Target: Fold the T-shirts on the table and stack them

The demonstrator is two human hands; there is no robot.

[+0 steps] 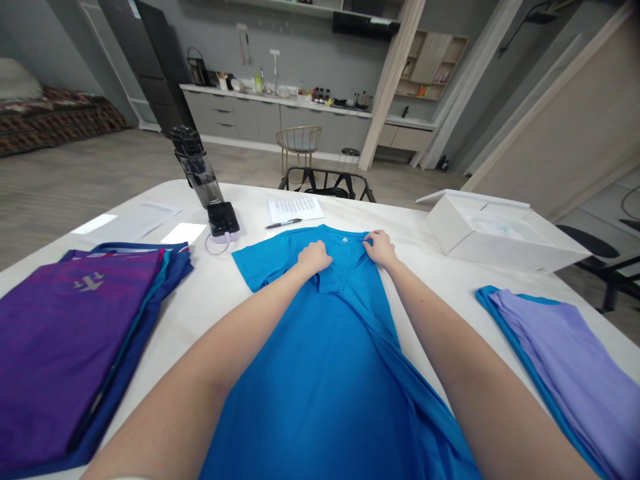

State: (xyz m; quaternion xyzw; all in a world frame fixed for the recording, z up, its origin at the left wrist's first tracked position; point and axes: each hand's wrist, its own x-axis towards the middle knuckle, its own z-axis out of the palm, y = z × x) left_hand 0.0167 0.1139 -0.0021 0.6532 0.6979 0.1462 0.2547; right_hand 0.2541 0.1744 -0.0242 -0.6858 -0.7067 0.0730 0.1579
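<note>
A blue T-shirt lies on the white table, its collar at the far end and its body reaching toward me. My left hand is closed on the cloth by the neckline. At the far right corner of the shirt, my right hand pinches the fabric at the shoulder. One short sleeve spreads out to the left. The shirt's right side is folded inward, with long creases running down toward me. A small white logo shows inside the neck, between the two hands.
Folded clothes, purple on top, are stacked at the left. Lavender and blue folded clothes lie right. Farther back are a water bottle, a phone, a pen, a printed sheet and an open white box.
</note>
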